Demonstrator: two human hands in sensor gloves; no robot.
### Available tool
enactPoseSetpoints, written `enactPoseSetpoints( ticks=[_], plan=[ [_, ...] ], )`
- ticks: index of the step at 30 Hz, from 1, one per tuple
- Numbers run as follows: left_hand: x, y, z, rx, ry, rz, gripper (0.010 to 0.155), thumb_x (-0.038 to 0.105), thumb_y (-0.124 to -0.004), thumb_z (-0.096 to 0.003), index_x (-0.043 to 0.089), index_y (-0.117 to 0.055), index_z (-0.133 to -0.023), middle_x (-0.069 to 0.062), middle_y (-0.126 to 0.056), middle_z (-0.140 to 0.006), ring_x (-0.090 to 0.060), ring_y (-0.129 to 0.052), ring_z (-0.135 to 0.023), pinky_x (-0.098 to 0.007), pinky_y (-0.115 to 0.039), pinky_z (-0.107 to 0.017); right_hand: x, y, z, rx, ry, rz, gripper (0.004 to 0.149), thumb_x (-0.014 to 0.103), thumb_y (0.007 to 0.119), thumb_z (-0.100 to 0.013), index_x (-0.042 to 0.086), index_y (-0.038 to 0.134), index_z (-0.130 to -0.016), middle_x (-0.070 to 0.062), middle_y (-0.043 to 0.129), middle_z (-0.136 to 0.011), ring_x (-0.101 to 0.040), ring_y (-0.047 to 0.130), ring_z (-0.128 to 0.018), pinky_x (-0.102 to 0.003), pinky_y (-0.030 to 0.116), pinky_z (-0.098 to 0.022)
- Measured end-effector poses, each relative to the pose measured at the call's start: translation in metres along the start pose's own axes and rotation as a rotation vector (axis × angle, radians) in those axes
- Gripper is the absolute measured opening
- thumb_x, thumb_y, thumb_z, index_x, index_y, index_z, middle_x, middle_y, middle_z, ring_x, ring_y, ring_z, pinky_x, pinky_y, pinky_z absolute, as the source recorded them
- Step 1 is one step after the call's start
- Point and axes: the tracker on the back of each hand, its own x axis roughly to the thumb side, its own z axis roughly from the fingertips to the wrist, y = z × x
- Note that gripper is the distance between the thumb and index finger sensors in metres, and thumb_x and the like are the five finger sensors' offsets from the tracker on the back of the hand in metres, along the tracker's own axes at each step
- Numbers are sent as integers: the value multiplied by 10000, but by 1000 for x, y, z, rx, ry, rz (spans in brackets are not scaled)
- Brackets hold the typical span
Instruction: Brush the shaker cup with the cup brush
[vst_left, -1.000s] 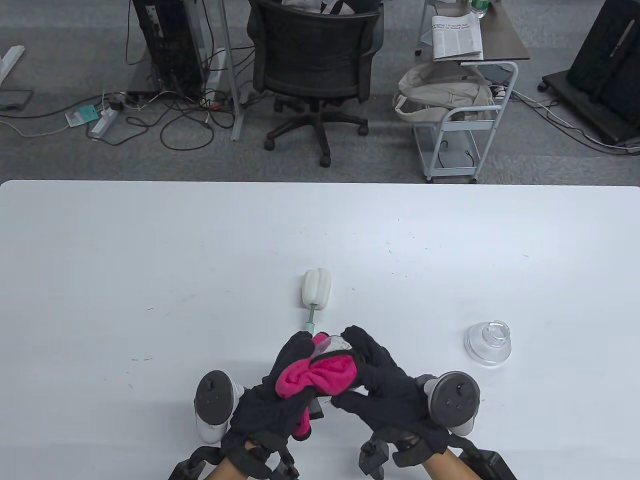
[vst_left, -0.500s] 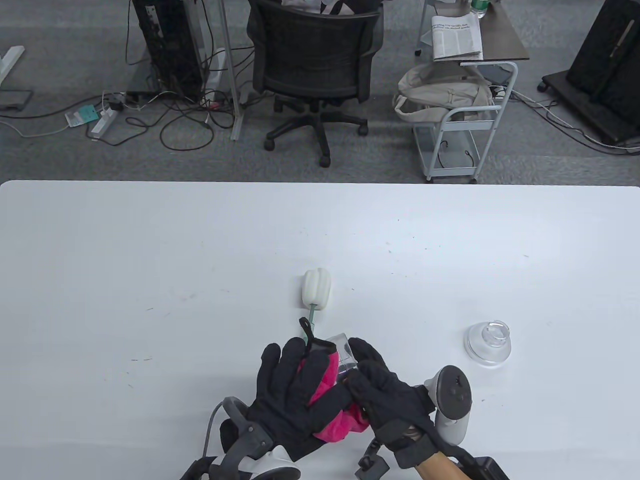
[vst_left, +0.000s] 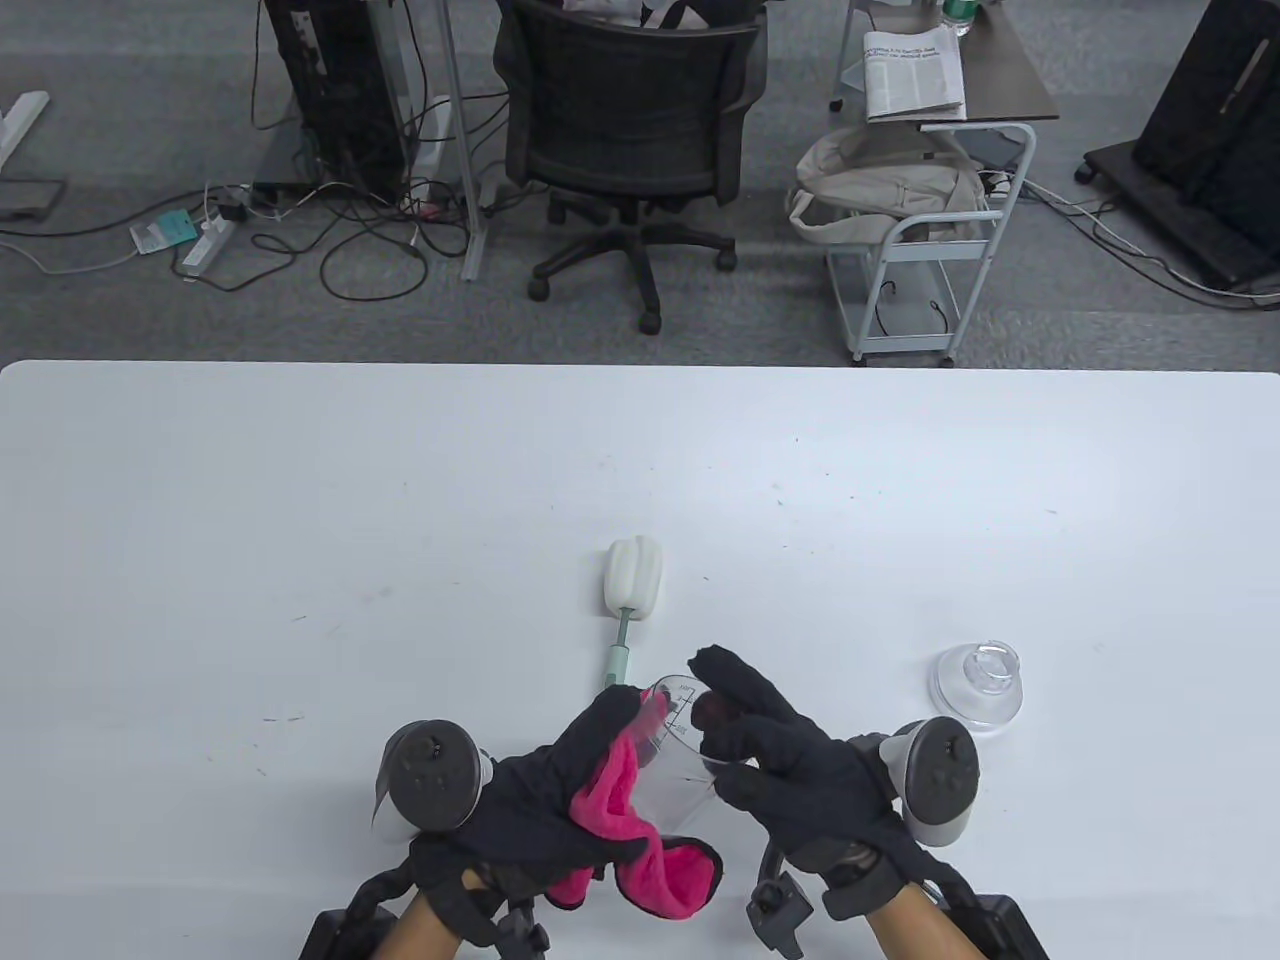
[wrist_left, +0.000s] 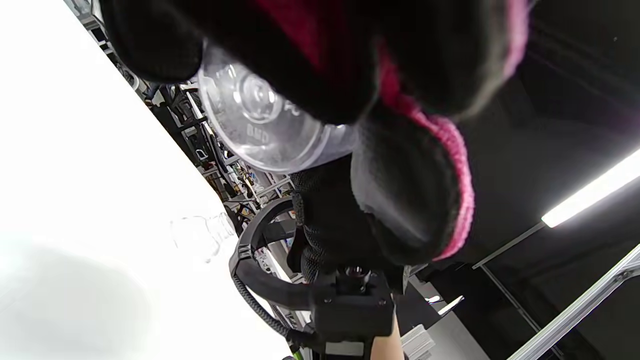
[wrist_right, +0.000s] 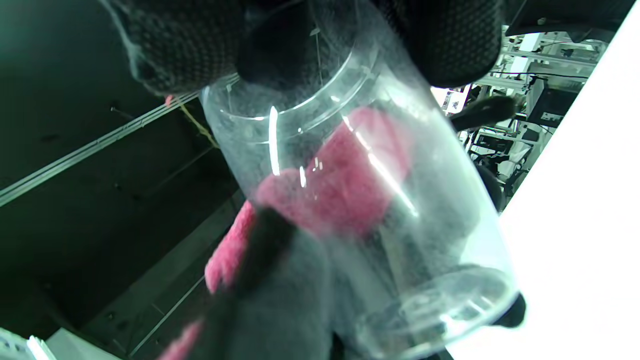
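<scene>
A clear shaker cup is held above the table's front middle. My right hand grips it near its open rim; the cup fills the right wrist view. My left hand holds a pink cloth against the cup's side, and the cloth shows through the cup wall. The cup's base shows in the left wrist view. The cup brush, white foam head on a green handle, lies on the table just beyond the hands, untouched.
The clear cup lid sits on the table to the right of my right hand, and shows faintly in the left wrist view. The white table ends at its far edge; an office chair and a cart stand beyond.
My left hand has turned back so its tracker faces up, and the pink cloth has slid from over the cup to its left side. The cup now shows more clearly.
</scene>
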Motion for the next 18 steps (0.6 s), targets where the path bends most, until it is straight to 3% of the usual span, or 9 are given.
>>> enactPoseSetpoints(
  ticks=[9,13,15,18],
  plan=[
    [15,-8,5,77,-77,-201,944,456,-864,-495,363,-167,-1125,-237,-231,-1209,-493,-645,-1037,-608,-710,-665,-22,-8,0,-59,192,-314,346,467,674,-527,240,753,-775,-261,420,-1149,-507,654,-891,-489,757,-677],
    [18,-10,8,237,-73,-440,893,424,-856,-505,311,-224,-1125,-241,-554,-1136,-370,-906,-845,-557,-805,-591,-30,-13,0,-28,231,-465,350,462,673,-541,225,743,-790,-276,394,-1145,-519,630,-892,-495,741,-682],
    [17,-9,8,290,-40,-442,816,390,-849,-525,269,-313,-1128,-183,-786,-1007,-314,-998,-711,-528,-860,-501,-26,-19,-1,-39,199,-459,354,469,669,-546,227,738,-796,-279,396,-1141,-514,636,-890,-488,747,-680],
    [15,-3,12,386,52,-467,693,368,-845,-543,231,-468,-1107,-138,-898,-877,-258,-1040,-601,-499,-889,-430,-10,-33,-2,-131,109,-334,356,463,699,-545,214,753,-795,-278,386,-1143,-517,627,-898,-501,735,-684]
  ],
)
